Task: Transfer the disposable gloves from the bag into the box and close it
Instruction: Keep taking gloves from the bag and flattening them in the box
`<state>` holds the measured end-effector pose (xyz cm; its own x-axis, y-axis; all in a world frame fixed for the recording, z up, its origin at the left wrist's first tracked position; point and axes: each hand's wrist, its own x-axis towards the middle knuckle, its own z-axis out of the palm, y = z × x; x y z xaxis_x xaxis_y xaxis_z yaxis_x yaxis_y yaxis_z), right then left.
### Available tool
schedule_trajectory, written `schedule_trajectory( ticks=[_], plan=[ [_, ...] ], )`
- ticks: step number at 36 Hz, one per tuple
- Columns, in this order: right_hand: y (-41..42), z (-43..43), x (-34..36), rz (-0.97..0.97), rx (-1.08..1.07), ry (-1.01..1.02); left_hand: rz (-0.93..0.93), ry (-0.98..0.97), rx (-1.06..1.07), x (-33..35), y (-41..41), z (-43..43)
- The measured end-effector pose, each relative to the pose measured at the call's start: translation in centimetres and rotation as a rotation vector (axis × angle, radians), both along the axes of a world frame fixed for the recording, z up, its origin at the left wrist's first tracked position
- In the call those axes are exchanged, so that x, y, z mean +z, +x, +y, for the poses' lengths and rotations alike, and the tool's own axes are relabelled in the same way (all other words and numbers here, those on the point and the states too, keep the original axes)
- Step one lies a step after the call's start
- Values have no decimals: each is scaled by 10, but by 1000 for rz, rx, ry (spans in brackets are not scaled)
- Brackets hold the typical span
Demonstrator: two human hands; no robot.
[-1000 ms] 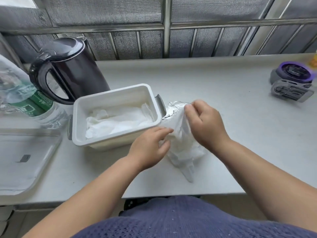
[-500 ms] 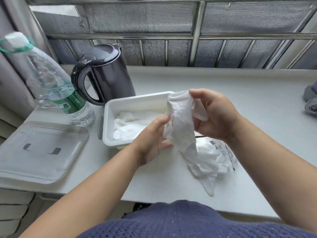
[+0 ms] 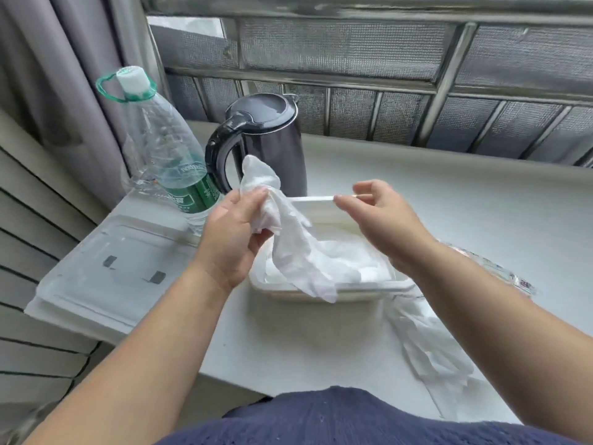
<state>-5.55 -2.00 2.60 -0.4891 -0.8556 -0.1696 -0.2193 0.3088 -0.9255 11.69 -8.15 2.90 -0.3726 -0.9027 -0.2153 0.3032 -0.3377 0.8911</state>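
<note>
At the left end of the counter (image 3: 481, 207) a clear lid (image 3: 106, 277) lies flat, apart from the box. Behind it stands a plastic bottle (image 3: 167, 168) with a green label, and just right of that a dark kettle (image 3: 266, 139) with its handle turned towards the bottle.

Your left hand (image 3: 234, 232) is raised in front of the kettle, above the box's left end. Its fingers and thumb are curled round a bunched white glove (image 3: 282, 229). The top of the glove sticks up past your fingertips. The rest trails down to the right into the box, and its tip drapes over the near rim.

The white box (image 3: 362, 292) sits open on the counter between your forearms, directly under both hands. More gloves (image 3: 359, 268) lie crumpled on its floor.

Your right hand (image 3: 382, 220) hovers over the box's right half, level with the left hand and a little apart from it. Its fingers are loosely bent, the forefinger points left towards the glove, and it grips nothing.

To the right of the box, beyond your right forearm, the crinkled clear bag (image 3: 507, 274) lies on the counter. Loose gloves (image 3: 430, 345) spill from under that forearm towards the near edge.
</note>
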Motion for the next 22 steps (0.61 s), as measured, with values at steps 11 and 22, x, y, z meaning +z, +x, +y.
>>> schedule_trajectory(
  ticks=[11, 22],
  plan=[
    [24, -38, 24, -772, 186, -77, -166, -160, -20, -10, 6, -12],
    [22, -40, 33, -1199, 348, -86, -43, 688, -367, -41, -20, -14]
  ],
)
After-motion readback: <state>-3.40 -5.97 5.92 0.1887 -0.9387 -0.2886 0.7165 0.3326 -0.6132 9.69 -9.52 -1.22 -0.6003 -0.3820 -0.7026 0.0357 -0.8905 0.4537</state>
